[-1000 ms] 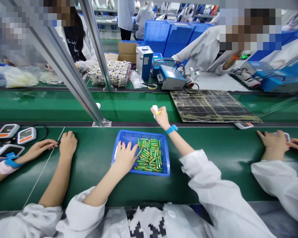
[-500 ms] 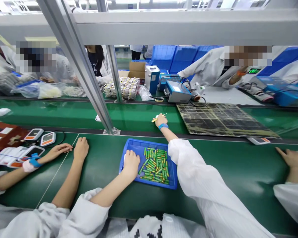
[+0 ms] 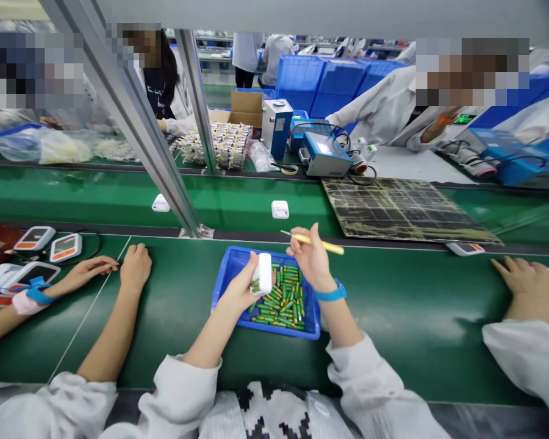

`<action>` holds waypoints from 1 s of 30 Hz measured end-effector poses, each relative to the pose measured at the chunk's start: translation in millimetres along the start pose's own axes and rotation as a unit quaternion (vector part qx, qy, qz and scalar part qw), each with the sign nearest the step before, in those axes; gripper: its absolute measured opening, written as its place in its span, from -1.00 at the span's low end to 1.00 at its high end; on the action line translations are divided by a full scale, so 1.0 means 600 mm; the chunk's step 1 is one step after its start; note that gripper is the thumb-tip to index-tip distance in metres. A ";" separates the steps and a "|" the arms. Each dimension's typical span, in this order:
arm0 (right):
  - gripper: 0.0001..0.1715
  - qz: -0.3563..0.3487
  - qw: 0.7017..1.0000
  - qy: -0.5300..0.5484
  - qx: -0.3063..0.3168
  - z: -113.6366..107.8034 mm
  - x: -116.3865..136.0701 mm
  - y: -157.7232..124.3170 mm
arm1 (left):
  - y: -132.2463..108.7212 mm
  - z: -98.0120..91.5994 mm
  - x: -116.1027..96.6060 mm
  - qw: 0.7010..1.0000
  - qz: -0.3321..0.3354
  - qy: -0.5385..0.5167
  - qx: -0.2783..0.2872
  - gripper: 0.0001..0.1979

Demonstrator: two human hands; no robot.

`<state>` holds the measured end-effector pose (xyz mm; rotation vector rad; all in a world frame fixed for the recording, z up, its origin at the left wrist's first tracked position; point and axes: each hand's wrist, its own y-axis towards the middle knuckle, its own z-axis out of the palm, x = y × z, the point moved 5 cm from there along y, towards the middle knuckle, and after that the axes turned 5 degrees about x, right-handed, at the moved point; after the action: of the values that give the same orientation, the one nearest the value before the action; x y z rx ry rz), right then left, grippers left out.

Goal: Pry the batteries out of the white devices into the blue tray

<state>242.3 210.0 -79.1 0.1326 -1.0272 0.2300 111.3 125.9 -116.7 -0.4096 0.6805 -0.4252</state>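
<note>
While my left hand (image 3: pixel 240 286) grips the white case (image 3: pixel 264 272) above the tray (image 3: pixel 232 266), thumb to the left and most fingers hidden, my right hand (image 3: pixel 314 259) is curled around the yellow tool (image 3: pixel 320 244), whose thin tip points left, near the case but apart from it. The likeliest mishap, in my judgement, is a slip: the case looks smooth and is held at one side, so a weak grasp could drop it among the cells (image 3: pixel 286 299). A second risk lies in the tip, which, brought in carelessly, could scratch the shell or prick my left fingers. A wrist catching the tray's rim could also shift it on the bench (image 3: pixel 393 305) and jostle the cells. The case is boxy with rounded corners and stands tilted on edge, a narrow side towards me. Green shows at its lower left; I cannot tell whether this is a cell inside or those lying beyond. Two pale units (image 3: pixel 280 210) rest on the belt (image 3: pixel 238 201), well apart, with small dark marks on their upper faces
</note>
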 end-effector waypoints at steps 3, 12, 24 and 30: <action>-0.73 0.040 0.998 0.049 0.015 0.013 -0.013 -0.062 | 0.004 0.005 0.014 0.999 -0.010 -0.008 0.046 -0.65; -0.62 -0.001 0.992 -0.118 0.039 0.022 -0.055 -0.141 | -0.019 -0.003 0.023 0.993 0.046 0.101 0.037 -0.42; -0.66 0.000 0.957 -0.281 0.068 0.024 -0.061 -0.157 | -0.019 -0.004 0.026 0.989 0.041 0.139 0.010 -0.53; -0.63 -0.141 0.885 -0.431 0.104 0.055 -0.047 -0.169 | -0.016 -0.014 0.023 0.983 0.086 0.160 -0.022 -0.52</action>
<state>226.3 101.4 -86.7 0.6162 -1.8487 -0.0020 112.9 109.1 -125.1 -0.3224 1.0320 -0.3142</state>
